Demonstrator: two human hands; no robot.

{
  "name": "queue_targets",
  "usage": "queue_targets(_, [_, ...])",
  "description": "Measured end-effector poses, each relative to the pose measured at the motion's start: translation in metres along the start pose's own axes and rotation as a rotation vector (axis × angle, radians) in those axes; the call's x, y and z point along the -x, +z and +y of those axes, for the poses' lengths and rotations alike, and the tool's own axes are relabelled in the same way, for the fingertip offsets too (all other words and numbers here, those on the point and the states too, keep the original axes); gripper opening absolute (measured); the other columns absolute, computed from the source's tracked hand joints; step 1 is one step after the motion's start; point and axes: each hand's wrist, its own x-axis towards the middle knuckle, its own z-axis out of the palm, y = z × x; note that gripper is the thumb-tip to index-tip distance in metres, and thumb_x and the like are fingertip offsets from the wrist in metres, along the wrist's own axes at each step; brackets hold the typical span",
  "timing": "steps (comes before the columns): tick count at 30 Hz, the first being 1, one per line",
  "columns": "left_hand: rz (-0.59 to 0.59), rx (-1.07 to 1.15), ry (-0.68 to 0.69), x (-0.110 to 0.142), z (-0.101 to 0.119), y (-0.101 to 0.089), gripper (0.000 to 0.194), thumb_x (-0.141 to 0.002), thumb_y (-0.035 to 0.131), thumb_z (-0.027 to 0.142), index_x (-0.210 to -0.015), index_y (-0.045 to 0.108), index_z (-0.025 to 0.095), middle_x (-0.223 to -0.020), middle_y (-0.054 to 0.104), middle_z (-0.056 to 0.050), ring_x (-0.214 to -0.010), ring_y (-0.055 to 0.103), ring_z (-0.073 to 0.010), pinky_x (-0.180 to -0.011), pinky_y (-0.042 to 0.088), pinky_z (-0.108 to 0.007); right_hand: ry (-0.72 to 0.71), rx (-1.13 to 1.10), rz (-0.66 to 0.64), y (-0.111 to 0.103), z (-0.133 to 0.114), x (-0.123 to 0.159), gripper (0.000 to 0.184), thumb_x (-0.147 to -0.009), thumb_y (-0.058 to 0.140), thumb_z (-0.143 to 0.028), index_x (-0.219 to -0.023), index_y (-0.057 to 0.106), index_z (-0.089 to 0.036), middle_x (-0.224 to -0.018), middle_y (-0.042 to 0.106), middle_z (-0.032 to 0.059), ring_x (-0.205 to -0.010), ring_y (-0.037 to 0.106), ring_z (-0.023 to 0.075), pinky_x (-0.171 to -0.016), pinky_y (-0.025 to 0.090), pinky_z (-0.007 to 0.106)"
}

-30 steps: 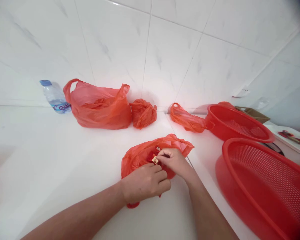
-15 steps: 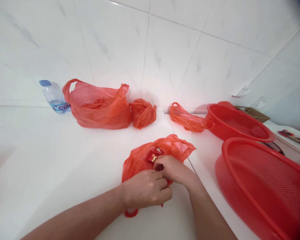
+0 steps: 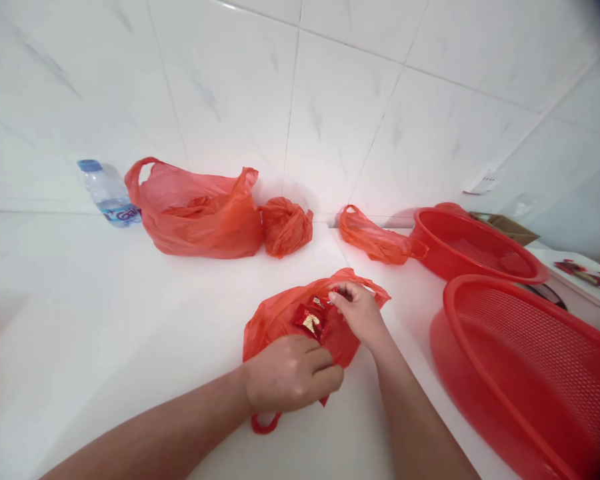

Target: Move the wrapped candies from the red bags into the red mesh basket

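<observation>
An open red plastic bag (image 3: 275, 313) lies on the white table in front of me. Inside it rest small shiny red packets with gold print, like wrapped sweets (image 3: 311, 321). My left hand (image 3: 295, 375) is closed at the near rim, its fingers curled round the bag's edge; the fingertips are partly hidden. Over the right part of the opening, my right hand (image 3: 359, 312) is closed, thumb and fingertips pinching a small red and whitish wrapped sweet, mostly covered by the fingers. One loop handle of the bag sticks out below my left wrist.
Along the tiled wall stand a water bottle (image 3: 111, 197), a large red bag (image 3: 205, 230), a knotted red bag (image 3: 287, 228) and a flatter red bag (image 3: 375, 238). Two red plastic baskets (image 3: 473, 347) (image 3: 430, 257) are at right, with a white tray (image 3: 550, 255) beyond.
My right hand has moved up and right, away from my left hand, to the far right part of the bag's opening. More of the red packets shows. My left hand has stayed nearly still.
</observation>
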Motion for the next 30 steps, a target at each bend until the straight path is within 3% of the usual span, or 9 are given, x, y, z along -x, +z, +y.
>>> queue_targets(3, [0.064, 0.012, -0.068, 0.003, -0.004, 0.000, 0.025, -0.080, 0.040, 0.000, -0.076, 0.056, 0.019, -0.060, 0.055, 0.001, -0.050, 0.044, -0.0131, -0.046, 0.035, -0.028, -0.019, 0.064, 0.011, -0.001, 0.001, -0.001, 0.015, -0.076, 0.055, -0.031, -0.079, 0.062, -0.019, -0.083, 0.067, 0.0031, -0.077, 0.060, 0.0180, -0.074, 0.045, 0.032])
queue_targets(7, [0.137, 0.057, -0.464, 0.009, -0.018, 0.008, 0.023, -0.079, 0.043, 0.004, -0.087, 0.057, 0.020, -0.071, 0.064, 0.000, -0.062, 0.056, -0.0155, -0.056, 0.042, -0.029, -0.021, 0.100, -0.013, -0.003, -0.002, 0.000, 0.016, -0.078, 0.051, -0.030, -0.079, 0.063, -0.019, -0.080, 0.067, 0.0019, -0.073, 0.059, 0.0174, -0.071, 0.044, 0.031])
queue_targets(10, [0.094, 0.086, -0.764, 0.012, -0.030, 0.012, 0.022, -0.080, 0.046, 0.009, -0.093, 0.058, 0.023, -0.083, 0.067, 0.001, -0.074, 0.061, -0.0166, -0.062, 0.045, -0.028, -0.033, 0.184, -0.041, -0.004, -0.004, 0.001, 0.020, -0.081, 0.047, -0.030, -0.072, 0.061, -0.019, -0.070, 0.064, 0.0004, -0.066, 0.056, 0.0166, -0.065, 0.042, 0.030])
queue_targets(13, [0.013, 0.091, -0.908, 0.012, -0.036, 0.011, 0.018, -0.082, 0.047, 0.012, -0.090, 0.058, 0.024, -0.078, 0.065, 0.001, -0.072, 0.059, -0.0162, -0.061, 0.043, -0.027, -0.034, 0.253, -0.061, -0.004, -0.005, 0.003, 0.022, -0.082, 0.045, -0.028, -0.077, 0.064, -0.020, -0.078, 0.067, 0.0014, -0.074, 0.059, 0.0175, -0.071, 0.043, 0.030])
queue_targets(15, [0.004, 0.103, -0.924, 0.011, -0.037, 0.010, 0.017, -0.082, 0.047, 0.013, -0.091, 0.057, 0.024, -0.079, 0.065, 0.001, -0.073, 0.059, -0.0166, -0.062, 0.044, -0.027, -0.027, 0.290, -0.089, -0.004, -0.007, 0.005, 0.022, -0.082, 0.045, -0.026, -0.080, 0.066, -0.021, -0.084, 0.069, 0.0008, -0.079, 0.061, 0.0175, -0.074, 0.043, 0.030])
queue_targets(21, [0.095, 0.143, -0.868, 0.011, -0.037, 0.011, 0.020, -0.085, 0.047, 0.014, -0.097, 0.057, 0.025, -0.105, 0.067, 0.001, -0.090, 0.062, -0.0177, -0.073, 0.049, -0.029, 0.042, 0.510, -0.184, -0.003, -0.012, 0.009, 0.022, -0.077, 0.047, -0.020, -0.070, 0.066, -0.024, -0.071, 0.067, -0.0012, -0.064, 0.058, 0.0155, -0.062, 0.040, 0.028])
queue_targets(27, [0.103, 0.133, -0.848, 0.014, -0.038, 0.015, 0.016, -0.084, 0.049, 0.013, -0.092, 0.058, 0.024, -0.123, 0.062, -0.001, -0.099, 0.062, -0.0193, -0.080, 0.051, -0.033, -0.021, 0.500, -0.141, -0.001, -0.015, 0.009, 0.029, -0.077, 0.050, -0.015, -0.095, 0.070, -0.026, -0.096, 0.070, 0.0004, -0.087, 0.062, 0.0178, -0.077, 0.044, 0.030])
queue_targets(30, [0.090, 0.139, -0.857, 0.014, -0.038, 0.015, 0.015, -0.084, 0.049, 0.013, -0.090, 0.057, 0.023, -0.124, 0.062, -0.002, -0.102, 0.062, -0.0201, -0.084, 0.051, -0.035, -0.065, 0.471, -0.141, 0.001, -0.012, 0.008, 0.033, -0.079, 0.047, -0.012, -0.098, 0.069, -0.027, -0.102, 0.069, -0.0001, -0.093, 0.061, 0.0171, -0.080, 0.044, 0.030])
